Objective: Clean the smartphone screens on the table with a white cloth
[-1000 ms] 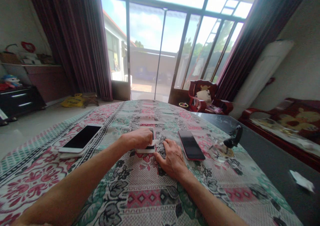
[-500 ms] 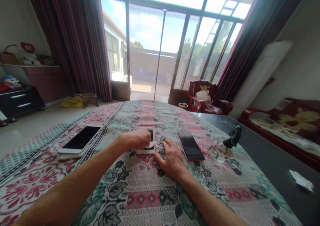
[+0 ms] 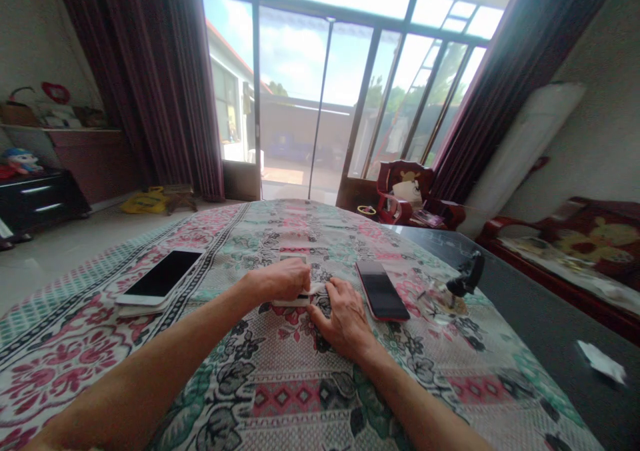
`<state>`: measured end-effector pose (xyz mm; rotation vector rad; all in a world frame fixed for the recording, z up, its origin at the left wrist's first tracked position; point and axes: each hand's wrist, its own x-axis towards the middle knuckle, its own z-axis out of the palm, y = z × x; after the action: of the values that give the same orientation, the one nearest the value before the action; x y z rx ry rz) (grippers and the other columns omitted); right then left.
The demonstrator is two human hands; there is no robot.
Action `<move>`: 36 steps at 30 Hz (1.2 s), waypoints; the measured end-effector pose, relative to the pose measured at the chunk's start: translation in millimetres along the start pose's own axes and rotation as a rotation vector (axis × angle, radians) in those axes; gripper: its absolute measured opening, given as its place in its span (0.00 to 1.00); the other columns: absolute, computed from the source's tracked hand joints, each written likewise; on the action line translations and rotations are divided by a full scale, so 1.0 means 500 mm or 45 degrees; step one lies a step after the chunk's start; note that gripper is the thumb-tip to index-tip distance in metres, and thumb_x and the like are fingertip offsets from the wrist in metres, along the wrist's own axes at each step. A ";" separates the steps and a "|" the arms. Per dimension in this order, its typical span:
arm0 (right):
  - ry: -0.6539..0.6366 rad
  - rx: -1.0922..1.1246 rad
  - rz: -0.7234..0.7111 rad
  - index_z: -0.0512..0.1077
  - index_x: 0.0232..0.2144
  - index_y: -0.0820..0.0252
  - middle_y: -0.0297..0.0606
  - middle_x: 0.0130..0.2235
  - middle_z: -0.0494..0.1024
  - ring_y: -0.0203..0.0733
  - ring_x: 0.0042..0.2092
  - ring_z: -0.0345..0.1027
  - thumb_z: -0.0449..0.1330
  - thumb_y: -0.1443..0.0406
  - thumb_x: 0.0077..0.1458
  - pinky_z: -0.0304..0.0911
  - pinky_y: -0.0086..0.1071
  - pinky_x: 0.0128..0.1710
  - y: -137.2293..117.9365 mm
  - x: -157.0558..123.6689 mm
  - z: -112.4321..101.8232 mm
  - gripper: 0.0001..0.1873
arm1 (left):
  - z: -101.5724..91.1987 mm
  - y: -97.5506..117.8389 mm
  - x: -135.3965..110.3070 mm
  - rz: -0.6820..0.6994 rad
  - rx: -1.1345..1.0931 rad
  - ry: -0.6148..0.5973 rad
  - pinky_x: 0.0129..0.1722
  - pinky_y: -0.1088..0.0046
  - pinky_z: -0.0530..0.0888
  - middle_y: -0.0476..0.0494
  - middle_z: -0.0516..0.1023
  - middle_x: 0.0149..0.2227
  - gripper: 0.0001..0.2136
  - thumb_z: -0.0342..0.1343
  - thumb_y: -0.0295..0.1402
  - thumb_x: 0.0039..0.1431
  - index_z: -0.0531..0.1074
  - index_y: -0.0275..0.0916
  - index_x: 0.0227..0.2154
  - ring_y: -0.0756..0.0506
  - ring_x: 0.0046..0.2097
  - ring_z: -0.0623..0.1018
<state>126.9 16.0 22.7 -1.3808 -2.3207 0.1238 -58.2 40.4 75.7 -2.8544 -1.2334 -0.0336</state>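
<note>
My left hand [image 3: 281, 280] is closed over a small white phone [image 3: 295, 299] lying on the flowered cloth [image 3: 280, 384], and it pinches a small white wipe [image 3: 315, 288] against the phone. The hand hides most of the screen. My right hand [image 3: 343, 318] rests on the cloth just right of the phone, fingers curled, fingertips near the phone's edge. A red-edged phone with a dark screen [image 3: 382, 290] lies to the right of my right hand. A larger white phone with a black screen [image 3: 161, 276] lies to the far left.
A small black object on a clear wrapper [image 3: 457, 288] sits at the cloth's right edge. The dark tabletop [image 3: 545, 318] carries a white scrap [image 3: 603, 361]. Beyond are a red wooden chair [image 3: 407, 194], curtains and glass doors.
My left hand has slid a little to the right over the small phone, covering more of its screen. My right hand has stayed in place.
</note>
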 end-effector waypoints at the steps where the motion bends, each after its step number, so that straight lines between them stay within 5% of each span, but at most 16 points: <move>1: 0.003 0.002 -0.001 0.69 0.50 0.62 0.48 0.56 0.68 0.53 0.58 0.58 0.56 0.52 0.56 0.52 0.43 0.59 0.000 0.000 0.001 0.26 | -0.002 -0.004 -0.005 -0.004 -0.031 -0.007 0.25 0.76 0.60 0.51 0.69 0.19 0.09 0.53 0.21 0.51 0.77 0.36 0.23 0.53 0.24 0.62; 10: 0.001 -0.014 -0.009 0.69 0.51 0.64 0.49 0.57 0.67 0.53 0.58 0.58 0.56 0.51 0.56 0.52 0.42 0.58 0.001 0.000 0.002 0.28 | -0.015 -0.006 -0.017 -0.017 -0.072 -0.074 0.22 0.73 0.54 0.52 0.63 0.14 0.10 0.51 0.20 0.47 0.75 0.35 0.19 0.53 0.21 0.53; 21: 0.005 -0.024 -0.017 0.69 0.51 0.64 0.49 0.57 0.67 0.53 0.59 0.57 0.56 0.52 0.56 0.52 0.42 0.58 0.004 0.001 0.005 0.27 | -0.004 0.004 -0.006 0.037 -0.031 0.008 0.24 0.76 0.57 0.50 0.69 0.19 0.09 0.53 0.21 0.49 0.75 0.36 0.20 0.53 0.22 0.59; 29: 0.031 -0.004 -0.036 0.69 0.51 0.64 0.49 0.56 0.68 0.53 0.58 0.58 0.56 0.51 0.56 0.52 0.42 0.57 0.007 0.000 0.010 0.27 | -0.013 -0.016 -0.021 0.017 -0.117 -0.084 0.22 0.75 0.54 0.52 0.67 0.16 0.11 0.52 0.21 0.50 0.74 0.35 0.17 0.54 0.21 0.55; 36: 0.028 -0.010 -0.036 0.70 0.49 0.63 0.49 0.55 0.68 0.52 0.57 0.59 0.55 0.52 0.57 0.53 0.41 0.57 0.004 0.000 0.005 0.25 | -0.007 0.010 0.000 -0.017 0.003 -0.030 0.24 0.77 0.57 0.48 0.74 0.22 0.10 0.53 0.22 0.52 0.78 0.36 0.23 0.53 0.23 0.62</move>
<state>127.4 17.5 19.8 -1.3461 -2.3239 0.0903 -54.6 36.7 79.3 -2.8530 -1.2566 0.0014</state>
